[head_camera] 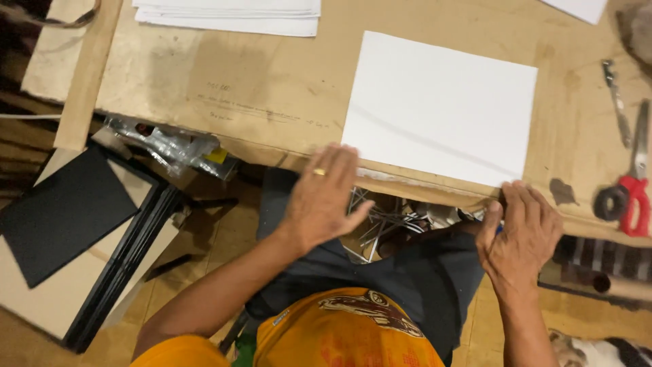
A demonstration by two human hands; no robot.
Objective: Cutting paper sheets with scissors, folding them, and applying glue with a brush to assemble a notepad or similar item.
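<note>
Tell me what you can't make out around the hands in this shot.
Head view:
- Left hand fingertips at the wooden table edge: contact underneath hidden by the hand.
- Right hand fingertips curl under the white square sheet: grip hidden.
- Red-handled scissors: cut off by the frame's right edge.
- Grey metal strips: partly hidden below the table.

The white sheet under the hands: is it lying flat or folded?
Flat. The white sheet lies spread on the worktable, with the left hand and right hand at its near edge.
</note>
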